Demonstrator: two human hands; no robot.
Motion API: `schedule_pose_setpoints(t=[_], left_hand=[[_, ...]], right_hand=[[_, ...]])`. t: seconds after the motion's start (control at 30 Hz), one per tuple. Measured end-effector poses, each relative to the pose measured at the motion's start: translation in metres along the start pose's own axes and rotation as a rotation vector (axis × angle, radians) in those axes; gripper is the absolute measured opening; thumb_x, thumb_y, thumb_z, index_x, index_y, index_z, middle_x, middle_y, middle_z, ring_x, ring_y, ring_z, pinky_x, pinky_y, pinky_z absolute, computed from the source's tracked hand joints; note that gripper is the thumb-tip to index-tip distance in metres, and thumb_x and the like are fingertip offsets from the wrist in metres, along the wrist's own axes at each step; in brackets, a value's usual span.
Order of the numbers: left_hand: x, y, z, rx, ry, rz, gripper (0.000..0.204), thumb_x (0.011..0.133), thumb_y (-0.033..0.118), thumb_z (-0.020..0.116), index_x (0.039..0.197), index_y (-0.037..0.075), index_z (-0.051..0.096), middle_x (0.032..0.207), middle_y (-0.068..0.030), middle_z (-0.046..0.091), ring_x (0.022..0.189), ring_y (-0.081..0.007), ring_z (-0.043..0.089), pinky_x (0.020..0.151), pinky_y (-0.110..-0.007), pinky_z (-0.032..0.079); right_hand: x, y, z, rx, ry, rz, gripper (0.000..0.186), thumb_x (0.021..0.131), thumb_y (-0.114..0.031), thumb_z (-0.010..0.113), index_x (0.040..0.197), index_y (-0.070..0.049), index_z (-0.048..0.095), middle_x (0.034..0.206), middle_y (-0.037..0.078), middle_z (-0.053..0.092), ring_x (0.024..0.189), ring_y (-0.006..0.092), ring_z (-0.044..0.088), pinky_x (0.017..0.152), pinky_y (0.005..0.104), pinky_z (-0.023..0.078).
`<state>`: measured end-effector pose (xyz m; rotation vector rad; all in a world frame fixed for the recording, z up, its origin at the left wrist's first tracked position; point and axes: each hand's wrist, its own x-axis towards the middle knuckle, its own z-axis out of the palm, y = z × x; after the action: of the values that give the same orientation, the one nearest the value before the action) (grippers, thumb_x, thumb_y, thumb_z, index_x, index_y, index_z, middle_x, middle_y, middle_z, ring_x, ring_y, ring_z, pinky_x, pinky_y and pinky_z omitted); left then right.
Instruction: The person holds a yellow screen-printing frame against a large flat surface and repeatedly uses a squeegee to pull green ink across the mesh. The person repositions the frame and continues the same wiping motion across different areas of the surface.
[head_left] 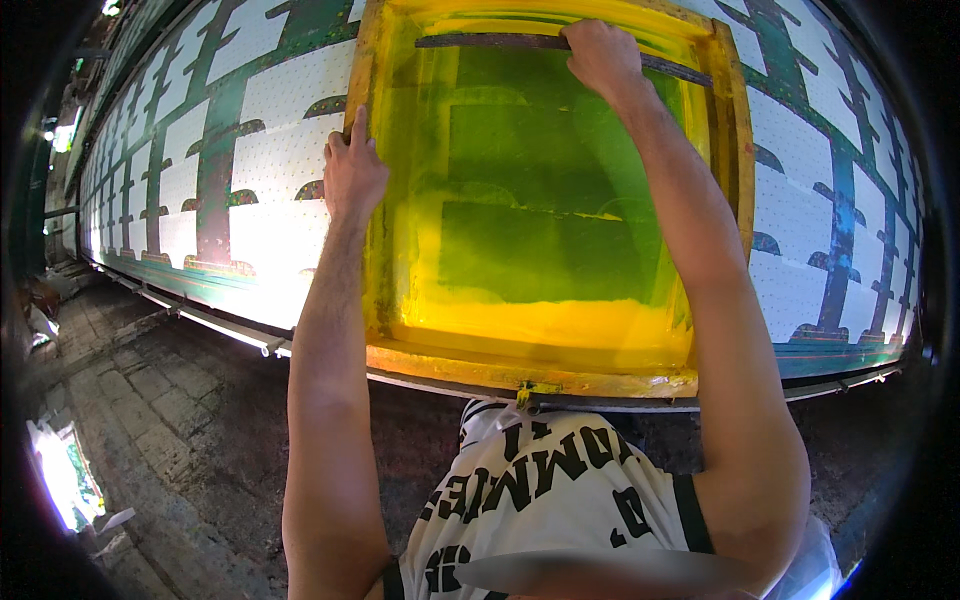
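A wooden screen printing frame (530, 380), smeared with yellow ink, lies on a long printing table in front of me. Through its mesh (540, 250) show greenish rectangular shapes, and a thick band of yellow ink (560, 325) lies along the near side. My right hand (604, 58) is closed round a dark, narrow squeegee (480, 41), which spans the mesh near the frame's far end. On the frame's left rail is my left hand (354, 172), its index finger stretched along the wood and the other fingers curled at the edge.
Rows of white dotted printed pieces (290, 150) with dark cut-out shapes cover the green table (215, 215) on both sides. A metal rail (220, 325) runs along the table's near edge. Below lies a worn, paved floor (150, 400).
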<state>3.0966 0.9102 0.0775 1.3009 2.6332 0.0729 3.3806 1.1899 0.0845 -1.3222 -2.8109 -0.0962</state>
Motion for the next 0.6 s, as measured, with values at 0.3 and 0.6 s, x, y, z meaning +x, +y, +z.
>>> schedule_pose_setpoints(t=[0.3, 0.6], left_hand=[[0.000, 0.000, 0.001, 0.048, -0.015, -0.011, 0.062, 0.117, 0.026, 0.049, 0.176, 0.027, 0.029, 0.142, -0.0250, 0.052, 0.131, -0.0384, 0.058, 0.104, -0.055, 0.058], [-0.004, 0.001, -0.002, 0.039, 0.022, 0.025, 0.061, 0.116, 0.026, 0.048, 0.175, 0.027, 0.033, 0.144, -0.0232, 0.053, 0.136, -0.0389, 0.057, 0.106, -0.054, 0.057]], right_hand=[[0.044, 0.050, -0.002, 0.004, 0.062, 0.070, 0.023, 0.092, -0.020, 0.071, 0.111, -0.012, 0.082, 0.112, 0.018, 0.079, 0.112, 0.0342, 0.077, 0.093, 0.0509, 0.062], [0.030, 0.048, -0.012, 0.039, -0.152, 0.043, 0.024, 0.086, -0.020, 0.073, 0.101, -0.004, 0.084, 0.109, 0.023, 0.081, 0.110, 0.0409, 0.077, 0.092, 0.0527, 0.063]])
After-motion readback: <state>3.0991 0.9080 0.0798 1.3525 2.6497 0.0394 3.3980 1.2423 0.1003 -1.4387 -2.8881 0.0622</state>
